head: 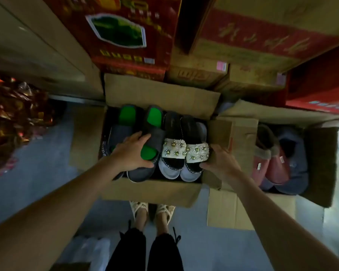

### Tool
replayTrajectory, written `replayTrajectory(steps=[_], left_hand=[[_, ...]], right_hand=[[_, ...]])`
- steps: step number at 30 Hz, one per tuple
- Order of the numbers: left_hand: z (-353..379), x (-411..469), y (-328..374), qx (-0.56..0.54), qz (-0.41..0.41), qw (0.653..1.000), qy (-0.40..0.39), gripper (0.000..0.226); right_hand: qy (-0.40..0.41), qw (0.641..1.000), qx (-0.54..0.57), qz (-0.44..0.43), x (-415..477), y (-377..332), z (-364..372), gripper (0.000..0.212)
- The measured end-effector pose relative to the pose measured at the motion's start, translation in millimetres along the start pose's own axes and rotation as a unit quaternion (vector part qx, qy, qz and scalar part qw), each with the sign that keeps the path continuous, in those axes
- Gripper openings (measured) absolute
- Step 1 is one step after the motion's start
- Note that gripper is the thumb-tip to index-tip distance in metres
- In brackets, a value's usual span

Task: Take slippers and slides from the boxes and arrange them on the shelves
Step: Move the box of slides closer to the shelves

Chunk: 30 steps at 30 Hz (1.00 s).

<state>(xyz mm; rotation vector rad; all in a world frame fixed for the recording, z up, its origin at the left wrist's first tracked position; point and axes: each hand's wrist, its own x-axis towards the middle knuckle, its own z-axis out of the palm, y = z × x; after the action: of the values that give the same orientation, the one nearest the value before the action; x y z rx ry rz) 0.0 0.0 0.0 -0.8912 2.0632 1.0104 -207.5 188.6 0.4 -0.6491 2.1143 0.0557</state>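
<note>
**Step in hand:** pickup from the open box (151,192) on the floor. No shelf is in view, so judge placement as not yet begun.

At far left lies a heap of foil packets (14,114). Blur hides what they are.

In the box, the left grey slide (123,130) lies partly under your left hand (132,152). That hand curls over the right grey slide (155,133), the one showing most of its green footbed, with fingers across the strap and thumb at the near edge.

Just beside it lie the beaded slides (176,151), side by side and touching. Your right hand (221,163) grips the outer one, thumb on its near edge and fingers down its outer side. The fingertips are hidden between slide and box wall, so you cannot confirm how firm the hold is.

**Next move, as judged:** lift both hands straight up, clear the box flaps, then collect each partner slide.

At right, a second box (319,153) holds pink slippers (272,165). Its other contents are blurred and partly hidden.
</note>
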Motion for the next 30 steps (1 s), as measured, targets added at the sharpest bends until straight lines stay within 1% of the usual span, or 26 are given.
replayTrajectory(steps=[3,7,10,12,16,18,19,21,22,24,25,27,29,30], left_hand=[[19.1,11.5,1.9,0.017,-0.009,1.0,0.005,0.103],[41.2,25.6,-3.2,0.032,-0.016,0.999,0.036,0.102],[53.1,28.6,-7.6,0.034,-0.013,0.998,0.057,0.102],[58.5,28.8,-10.3,0.036,-0.011,0.998,0.06,0.102],[61.1,30.2,-14.4,0.022,-0.002,0.996,0.084,0.099],[60.7,27.1,-17.4,-0.009,0.01,0.993,0.117,0.095],[60.9,22.4,-19.7,-0.036,0.015,0.988,0.151,0.091],[65.9,10.7,-30.2,-0.091,0.004,0.966,0.244,0.085],[69.6,4.2,-37.8,-0.117,-0.021,0.952,0.282,0.084],[79.3,-6.5,-58.6,-0.183,-0.102,0.924,0.319,0.09],[83.5,-9.4,-70.6,-0.219,-0.15,0.91,0.319,0.092],[87.8,-8.6,-92.8,-0.29,-0.257,0.874,0.294,0.093],[90.5,-0.5,-113.8,-0.377,-0.34,0.82,0.265,0.093],[92.0,5.3,-124.1,-0.424,-0.366,0.788,0.257,0.093]], right_hand=[[0.014,0.999,0.01,0.051,6.5,11.5,16.9,0.099],[0.026,0.994,0.056,0.089,14.6,18.8,35.9,0.112],[0.043,0.988,0.1,0.105,19.8,20.9,43.1,0.117],[0.059,0.984,0.138,0.094,18.9,16.7,48.0,0.119],[0.042,0.98,0.176,0.087,13.5,-4.9,59.2,0.118],[0.04,0.971,0.208,0.107,13.3,-14.3,63.5,0.119],[0.038,0.967,0.222,0.116,13.2,-17.4,65.9,0.12],[0.035,0.961,0.241,0.129,13.4,-21.1,71.5,0.124],[0.036,0.96,0.243,0.136,14.3,-23.1,74.2,0.125],[0.046,0.957,0.242,0.152,15.7,-28.1,78.5,0.125],[0.055,0.956,0.241,0.159,16.6,-31.1,80.6,0.125],[0.073,0.953,0.241,0.171,19.1,-36.4,85.5,0.125],[0.093,0.95,0.238,0.181,21.5,-38.8,91.1,0.125],[0.105,0.948,0.236,0.184,22.9,-39.3,94.6,0.124]])
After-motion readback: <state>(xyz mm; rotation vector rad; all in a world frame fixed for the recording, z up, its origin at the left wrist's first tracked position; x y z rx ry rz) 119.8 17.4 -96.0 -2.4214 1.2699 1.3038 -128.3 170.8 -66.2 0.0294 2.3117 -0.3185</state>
